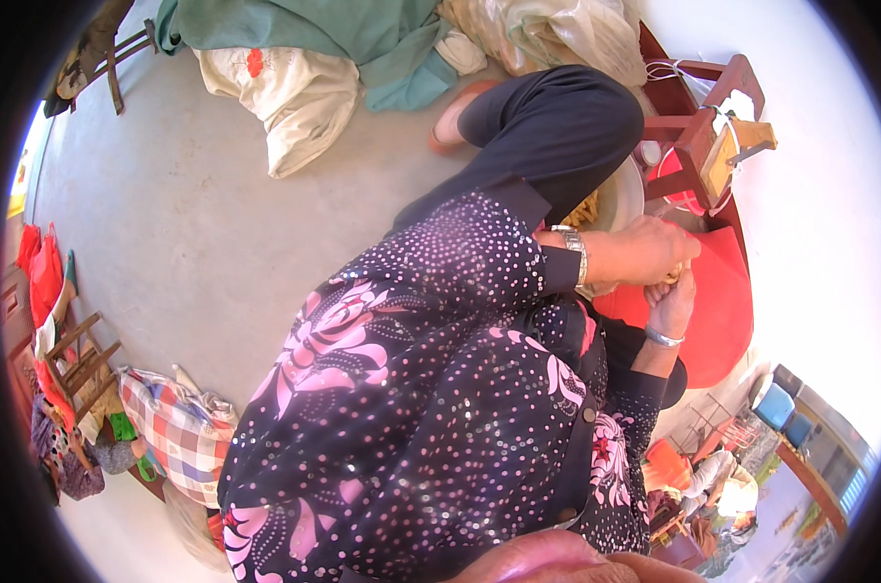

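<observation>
My left hand point(644, 251), by the silver watch point(578, 255), and my right hand point(669, 306), by the silver bracelet point(664, 338), are close together. The fingers on both are curled in, almost closed, and pinch a small yellow bit point(674, 276) between them. My fingers hide part of it. Under my hands is a big red thing point(724, 321); I can't tell what it is. A pale bowl point(634, 199) of yellow sticks point(586, 210) shows past my left arm, by my bent leg point(596, 117). Green cloth point(314, 37) lies on the grey floor point(198, 185).
</observation>
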`<state>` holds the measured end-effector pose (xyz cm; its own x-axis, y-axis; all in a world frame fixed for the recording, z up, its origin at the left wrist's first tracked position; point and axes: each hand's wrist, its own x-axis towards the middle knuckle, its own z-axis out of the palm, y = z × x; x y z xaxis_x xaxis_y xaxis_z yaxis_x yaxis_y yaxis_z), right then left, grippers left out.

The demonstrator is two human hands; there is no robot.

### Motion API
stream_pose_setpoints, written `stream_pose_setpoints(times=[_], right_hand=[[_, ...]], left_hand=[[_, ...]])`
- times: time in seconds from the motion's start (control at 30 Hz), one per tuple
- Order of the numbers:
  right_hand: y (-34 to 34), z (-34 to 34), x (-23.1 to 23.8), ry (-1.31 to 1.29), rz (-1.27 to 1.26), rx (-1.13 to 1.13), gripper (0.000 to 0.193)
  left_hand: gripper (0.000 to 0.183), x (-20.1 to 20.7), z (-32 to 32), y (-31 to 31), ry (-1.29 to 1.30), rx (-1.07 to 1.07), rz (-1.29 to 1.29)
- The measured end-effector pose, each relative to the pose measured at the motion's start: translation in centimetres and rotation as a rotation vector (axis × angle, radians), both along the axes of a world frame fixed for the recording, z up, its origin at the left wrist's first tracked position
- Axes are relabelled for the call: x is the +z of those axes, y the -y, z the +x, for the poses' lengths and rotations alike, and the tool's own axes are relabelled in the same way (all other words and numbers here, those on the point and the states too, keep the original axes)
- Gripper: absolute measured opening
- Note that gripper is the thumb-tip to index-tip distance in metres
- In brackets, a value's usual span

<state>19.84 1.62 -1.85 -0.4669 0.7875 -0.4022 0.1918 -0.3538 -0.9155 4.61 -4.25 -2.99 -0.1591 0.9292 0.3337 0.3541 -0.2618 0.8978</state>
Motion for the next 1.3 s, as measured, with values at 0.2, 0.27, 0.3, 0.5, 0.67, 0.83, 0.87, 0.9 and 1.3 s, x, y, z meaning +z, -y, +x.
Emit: stream_pose_setpoints(times=[0.2, 0.27, 0.3, 0.5, 0.67, 0.83, 0.87, 0.9, 1.3], right_hand=[[1.9, -1.2, 0.9, -0.088, 0.311, 0.054, 0.03], [1.7, -1.2, 1.1, -0.093, 0.362, 0.053, 0.026], [1.7, -1.0, 1.1, -0.113, 0.357, 0.041, 0.025], [1.3, -0.2, 1.2, -0.224, 0.309, 0.029, 0.022], [0.5, 0.9, 0.3, -0.288, 0.214, -0.044, 0.028], [0.6, 1.5, -0.2, -0.128, 0.216, -0.145, 0.033], [0.9, 1.5, -0.1, -0.131, 0.219, -0.177, 0.032], [1.3, 1.3, 0.0, -0.134, 0.221, -0.21, 0.032], [1.8, 0.0, -0.1, -0.163, 0.366, -0.107, 0.038]], left_hand=[[0.008, 0.3, -0.2, -0.8, 0.553, -0.117, -0.121], [0.018, -0.6, 0.9, -2.0, 0.873, -0.166, -0.138], [0.024, -0.6, 1.2, -2.3, 1.031, -0.198, -0.149], [0.013, -0.2, 0.9, -0.8, 1.475, -0.439, -0.404], [0.016, 0.6, 0.8, -0.5, 1.337, -0.53, -0.29], [0.02, 0.4, 1.0, -0.3, 0.394, -0.056, 0.137], [0.021, 0.4, 0.9, -0.3, 0.371, -0.145, 0.087], [0.023, 0.7, 0.6, -0.2, 0.348, -0.235, 0.037], [0.033, -0.1, 0.1, -0.8, 0.56, -0.342, -0.209]])
